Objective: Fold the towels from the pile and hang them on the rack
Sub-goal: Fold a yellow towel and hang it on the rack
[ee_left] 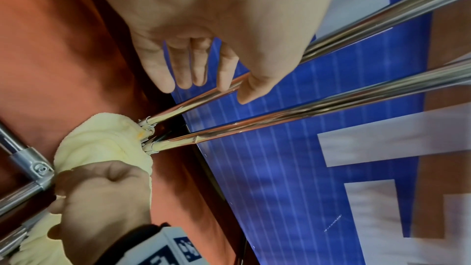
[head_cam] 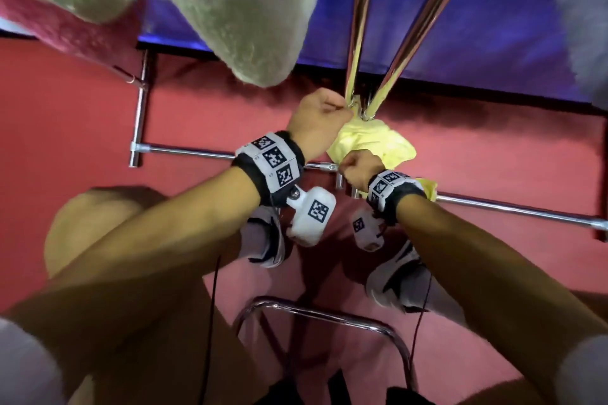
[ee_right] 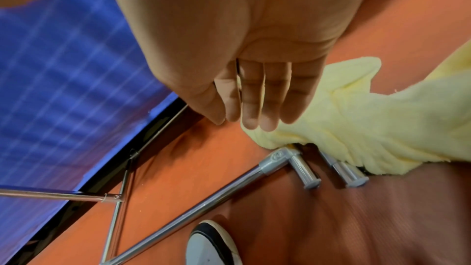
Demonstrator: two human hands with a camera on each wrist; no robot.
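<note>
Hanging step: yellow towel (head_cam: pixel 371 141) is pinched by left hand (head_cam: pixel 317 123) and gripped by right hand (head_cam: pixel 358 169) beside rack rails (head_cam: pixel 362 26); smoothing judged next.

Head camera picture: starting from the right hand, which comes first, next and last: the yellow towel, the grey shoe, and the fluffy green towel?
1. Yellow towel: gripped by the right hand, at the rack's lower bars.
2. Grey shoe: on the red floor, below the right wrist.
3. Green towel: hanging at the upper left, past the left hand.
</note>
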